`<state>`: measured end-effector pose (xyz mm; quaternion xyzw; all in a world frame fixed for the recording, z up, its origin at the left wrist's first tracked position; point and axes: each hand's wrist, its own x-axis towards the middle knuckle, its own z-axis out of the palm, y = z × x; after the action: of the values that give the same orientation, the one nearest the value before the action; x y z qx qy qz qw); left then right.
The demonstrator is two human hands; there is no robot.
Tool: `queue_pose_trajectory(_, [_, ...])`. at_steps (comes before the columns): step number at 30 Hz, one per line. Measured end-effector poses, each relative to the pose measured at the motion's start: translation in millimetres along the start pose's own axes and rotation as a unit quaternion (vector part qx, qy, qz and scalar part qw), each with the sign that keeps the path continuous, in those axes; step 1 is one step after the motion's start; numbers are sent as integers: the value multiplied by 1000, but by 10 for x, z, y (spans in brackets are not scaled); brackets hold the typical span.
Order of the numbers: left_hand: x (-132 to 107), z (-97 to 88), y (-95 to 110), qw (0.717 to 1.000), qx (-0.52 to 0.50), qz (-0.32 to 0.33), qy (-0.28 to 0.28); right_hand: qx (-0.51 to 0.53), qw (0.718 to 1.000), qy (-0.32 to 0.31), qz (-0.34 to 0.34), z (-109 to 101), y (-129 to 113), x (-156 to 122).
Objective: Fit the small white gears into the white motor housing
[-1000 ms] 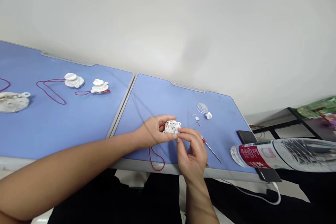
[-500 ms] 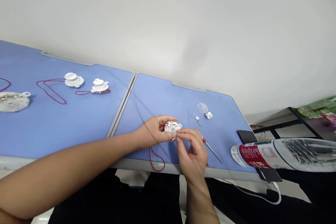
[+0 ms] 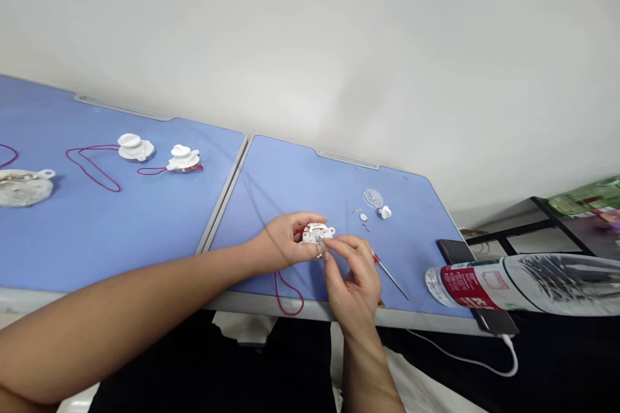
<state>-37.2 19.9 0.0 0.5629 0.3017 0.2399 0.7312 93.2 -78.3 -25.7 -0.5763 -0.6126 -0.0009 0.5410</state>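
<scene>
Centrally: one round white housing (image 3: pixel 314 232), inner mechanism exposed, its rim clasped in the grip of the left hand (image 3: pixel 287 239), seemingly to steady it with the open face upward. Right hand (image 3: pixel 357 271): thumb and fingers at the housing's near right edge; cannot tell whether that grip pinches the rim or a small part. Clear disc (image 3: pixel 372 198), white knob (image 3: pixel 385 212) and tiny metal pieces (image 3: pixel 365 227) lie beyond, apparently grouped for easy reach; screwdriver (image 3: pixel 393 280) beside the right hand. Surface: blue counter (image 3: pixel 290 171), grey-edged, two sections. Room: pale wall (image 3: pixel 310 45) behind; red-labelled bottle (image 3: pixel 472 285) and dark phone (image 3: pixel 455 250) at right.
</scene>
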Motion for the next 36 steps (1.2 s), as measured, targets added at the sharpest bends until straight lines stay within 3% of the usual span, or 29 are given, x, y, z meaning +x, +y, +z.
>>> queue_pose_trajectory(9, [-1,1,-1,1000,-19,-25,-2,-41,999,17,-9,32,-21,16])
queue_pose_trajectory(17, [-19,31,-6,999,-16,-46,-10,47,990,78,112,6,53,-39])
queue_pose_trajectory(23, [-18,39,17,999,10,-30,27,110,978,103,147,17,30,-117])
queue_pose_trajectory(25, [-17,43,25,998,23,-30,43,161,958,115,205,-7,49,-114])
queue_pose_trajectory(28, [-23,43,35,997,44,-30,58,284,907,90,296,-96,130,-77])
queue_pose_trajectory(31, [-29,29,35,996,63,-28,58,350,873,58,334,-209,202,-38])
queue_pose_trajectory(36, [-24,4,17,996,67,-10,54,388,842,68,369,-270,215,-32])
